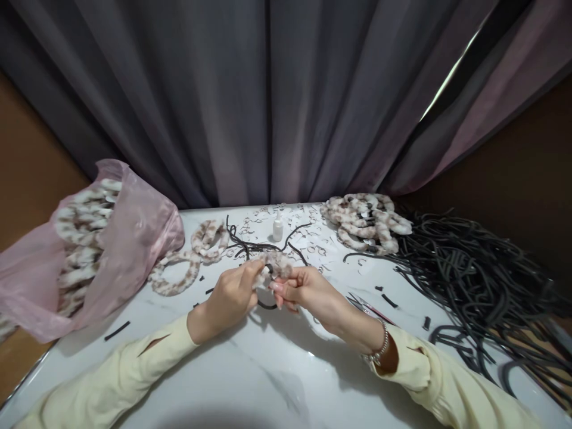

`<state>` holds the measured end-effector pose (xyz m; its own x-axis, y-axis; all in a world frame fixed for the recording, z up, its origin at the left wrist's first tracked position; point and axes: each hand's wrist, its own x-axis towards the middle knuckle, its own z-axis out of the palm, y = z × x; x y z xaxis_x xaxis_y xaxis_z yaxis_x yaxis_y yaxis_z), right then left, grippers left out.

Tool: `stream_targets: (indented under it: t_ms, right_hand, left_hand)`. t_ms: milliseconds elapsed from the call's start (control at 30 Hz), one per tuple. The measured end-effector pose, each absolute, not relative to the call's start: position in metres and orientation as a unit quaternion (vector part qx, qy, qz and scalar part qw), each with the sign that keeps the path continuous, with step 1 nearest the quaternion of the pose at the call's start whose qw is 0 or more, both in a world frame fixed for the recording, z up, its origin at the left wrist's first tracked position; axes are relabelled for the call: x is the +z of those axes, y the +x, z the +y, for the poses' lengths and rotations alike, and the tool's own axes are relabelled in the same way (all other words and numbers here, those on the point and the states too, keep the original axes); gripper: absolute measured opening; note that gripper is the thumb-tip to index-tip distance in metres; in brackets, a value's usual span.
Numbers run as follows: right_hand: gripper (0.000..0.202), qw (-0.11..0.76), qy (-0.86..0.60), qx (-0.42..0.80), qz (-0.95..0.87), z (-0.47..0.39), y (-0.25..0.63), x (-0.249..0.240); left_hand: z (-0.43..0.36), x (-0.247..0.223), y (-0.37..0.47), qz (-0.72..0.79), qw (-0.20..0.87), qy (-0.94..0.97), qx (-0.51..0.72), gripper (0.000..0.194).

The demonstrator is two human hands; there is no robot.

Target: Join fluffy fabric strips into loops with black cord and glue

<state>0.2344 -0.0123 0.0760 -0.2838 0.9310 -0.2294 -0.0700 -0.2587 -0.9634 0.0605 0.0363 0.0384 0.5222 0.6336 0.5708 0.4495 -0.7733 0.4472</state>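
A furry ring (277,261), white with brown-grey patches, is held up over the table between my two hands. My left hand (236,292) is closed on its left side. On the right, the fingers of my right hand (308,292) pinch it near a dark spot. Below the hands hangs a curve of black cord (267,306); whether it is joined to the furry ring is hidden by my fingers. Several more black cords (259,245) lie just behind. Two furry rings (175,274) rest on the table to the left of my left hand.
A pink plastic bag (147,202) full of furry pieces stands at left. Back right is a pile of furry rings (369,220), beside a heap of black cords (473,280). Scissors (369,307) lie near my right wrist. A small white bottle (277,229) stands among scattered clear bits.
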Motion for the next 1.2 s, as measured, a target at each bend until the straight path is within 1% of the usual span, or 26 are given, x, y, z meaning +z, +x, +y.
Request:
stream_targets:
  t_ms: [67,167,333,433,533,633,700,733,833,900,1000,1067,1100,1133,1200]
  right_hand:
    - [0.027,0.39,-0.46,0.638,-0.479,-0.015,0.235,0.076]
    - [0.029,0.369,-0.47,0.617,-0.512,-0.019,0.237,0.08]
    - [0.027,0.351,-0.458,0.637,-0.511,-0.016,0.237,0.088]
    - [0.028,0.35,-0.454,0.655,-0.492,-0.012,0.239,0.087]
    - [0.028,0.35,-0.468,0.641,-0.498,-0.008,0.242,0.084]
    - [0.025,0.337,-0.504,0.592,-0.531,-0.007,0.245,0.082]
    - [0.023,0.314,-0.535,0.517,-0.59,-0.008,0.245,0.081]
    - [0.023,0.301,-0.545,0.458,-0.634,-0.01,0.245,0.081]
    - [0.022,0.26,-0.535,0.226,-0.771,-0.018,0.244,0.08]
    - [0.019,0.225,-0.519,0.077,-0.821,-0.024,0.243,0.079]
    - [0.019,0.164,-0.49,-0.087,-0.852,-0.031,0.244,0.08]
    - [0.013,0.145,-0.455,-0.139,-0.867,-0.03,0.246,0.081]
    - [0.01,0.147,-0.441,-0.144,-0.874,-0.029,0.247,0.081]
    - [0.008,0.156,-0.431,-0.134,-0.879,-0.026,0.248,0.08]
    - [0.01,0.192,-0.424,-0.075,-0.882,-0.018,0.252,0.077]
  left_hand:
    - [0.037,0.04,0.059,0.304,0.11,0.872,0.368,0.034]
    - [0.038,0.043,0.057,0.291,0.096,0.888,0.342,0.03]
    - [0.043,0.037,0.053,0.229,0.048,0.916,0.327,0.03]
    - [0.047,0.032,0.054,0.174,-0.027,0.927,0.33,0.035]
    - [0.05,0.031,0.055,0.132,-0.124,0.922,0.343,0.036]
    - [0.054,0.031,0.057,0.121,-0.186,0.912,0.345,0.039]
    - [0.055,0.031,0.058,0.115,-0.199,0.908,0.35,0.04]
    - [0.055,0.03,0.058,0.112,-0.198,0.908,0.352,0.041]
    - [0.054,0.03,0.059,0.109,-0.172,0.917,0.342,0.043]
    - [0.052,0.033,0.059,0.115,-0.138,0.931,0.319,0.043]
    - [0.048,0.041,0.06,0.123,-0.064,0.953,0.27,0.041]
    - [0.046,0.048,0.061,0.127,0.02,0.962,0.239,0.038]
    - [0.044,0.052,0.062,0.133,0.072,0.962,0.229,0.036]
    - [0.043,0.055,0.063,0.142,0.126,0.956,0.223,0.033]
    - [0.039,0.061,0.065,0.173,0.228,0.932,0.224,0.028]
